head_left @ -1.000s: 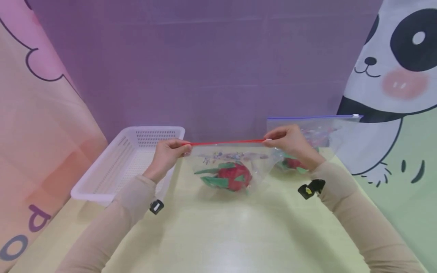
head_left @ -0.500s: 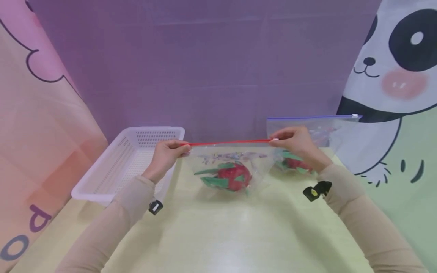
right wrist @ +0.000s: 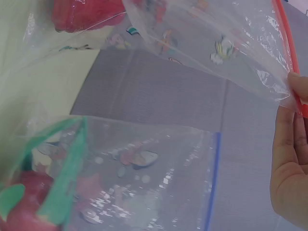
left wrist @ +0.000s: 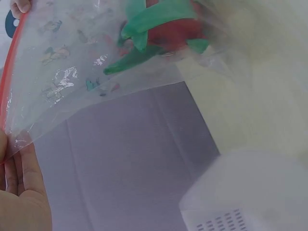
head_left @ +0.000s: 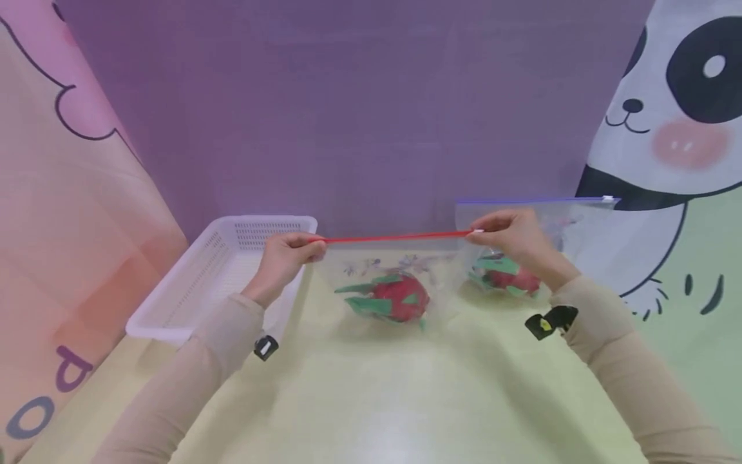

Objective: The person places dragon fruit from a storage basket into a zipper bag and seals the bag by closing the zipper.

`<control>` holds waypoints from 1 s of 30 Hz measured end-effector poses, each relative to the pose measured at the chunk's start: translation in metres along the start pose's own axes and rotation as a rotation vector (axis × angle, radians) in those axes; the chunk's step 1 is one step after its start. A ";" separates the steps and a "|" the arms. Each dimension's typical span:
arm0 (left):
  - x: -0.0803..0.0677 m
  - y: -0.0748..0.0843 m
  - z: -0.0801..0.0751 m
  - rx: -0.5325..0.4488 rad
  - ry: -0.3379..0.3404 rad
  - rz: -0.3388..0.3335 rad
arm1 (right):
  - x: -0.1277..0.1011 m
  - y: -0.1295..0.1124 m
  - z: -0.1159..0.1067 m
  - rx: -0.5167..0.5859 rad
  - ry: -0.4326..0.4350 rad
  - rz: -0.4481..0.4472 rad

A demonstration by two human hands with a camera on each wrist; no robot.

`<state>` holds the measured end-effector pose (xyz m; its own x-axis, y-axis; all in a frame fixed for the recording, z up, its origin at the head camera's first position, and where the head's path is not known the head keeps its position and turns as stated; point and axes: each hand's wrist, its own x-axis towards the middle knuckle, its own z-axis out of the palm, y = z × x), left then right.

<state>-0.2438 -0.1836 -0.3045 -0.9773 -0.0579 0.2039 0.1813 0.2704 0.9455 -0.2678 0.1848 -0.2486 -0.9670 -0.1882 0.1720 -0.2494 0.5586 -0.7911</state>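
From the head view, the left hand (head_left: 282, 258) pinches the left end of the red zip strip of a clear plastic bag (head_left: 394, 264), fingers curled tight on it, while the right hand (head_left: 510, 235) pinches the right end at the white slider. The bag hangs between them over the pale yellow bench (head_left: 371, 393), a red and green toy dragon fruit (head_left: 393, 298) inside. A white perforated plastic basket (head_left: 174, 303) sits left; a second clear bag with a blue zip strip (head_left: 568, 219) stands behind the right hand. In the left wrist view, the fingers (left wrist: 17, 166) clamp the bag's corner. In the right wrist view, the fingers (right wrist: 288, 144) grip the red edge.
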 end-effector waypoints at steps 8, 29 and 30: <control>0.032 0.023 0.001 -0.045 0.011 0.027 | 0.016 -0.009 -0.012 -0.068 0.090 -0.003; 0.068 -0.002 0.010 -0.079 0.082 0.000 | 0.051 0.008 0.013 0.003 0.141 0.044; 0.068 -0.003 0.010 -0.080 0.081 -0.002 | 0.051 0.008 0.014 0.006 0.144 0.043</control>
<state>-0.3118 -0.1791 -0.2960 -0.9660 -0.1371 0.2193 0.1911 0.1932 0.9624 -0.3186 0.1684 -0.2545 -0.9745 -0.0455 0.2199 -0.2073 0.5590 -0.8028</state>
